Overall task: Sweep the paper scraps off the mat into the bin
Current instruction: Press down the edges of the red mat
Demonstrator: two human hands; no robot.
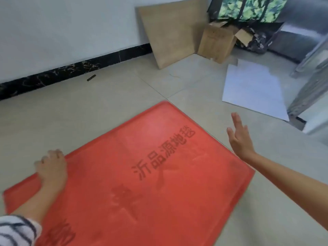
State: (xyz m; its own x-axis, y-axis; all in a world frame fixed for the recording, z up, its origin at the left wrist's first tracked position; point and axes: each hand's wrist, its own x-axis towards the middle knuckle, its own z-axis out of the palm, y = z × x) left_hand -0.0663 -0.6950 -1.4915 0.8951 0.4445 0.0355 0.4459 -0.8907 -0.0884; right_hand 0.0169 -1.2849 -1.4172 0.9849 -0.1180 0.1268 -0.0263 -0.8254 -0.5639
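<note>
Left hand (pixel 51 167) curled, grasping red mat (pixel 150 183) edge; right hand (pixel 239 137) spread flat, holding nothing, above mat's far side.

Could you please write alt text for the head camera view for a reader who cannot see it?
A red mat with dark printed characters lies on a tiled floor; the left hand rests on its left edge, the right hand hovers open past its right edge. No paper scraps or bin are visible; a cardboard box stands behind.
</note>
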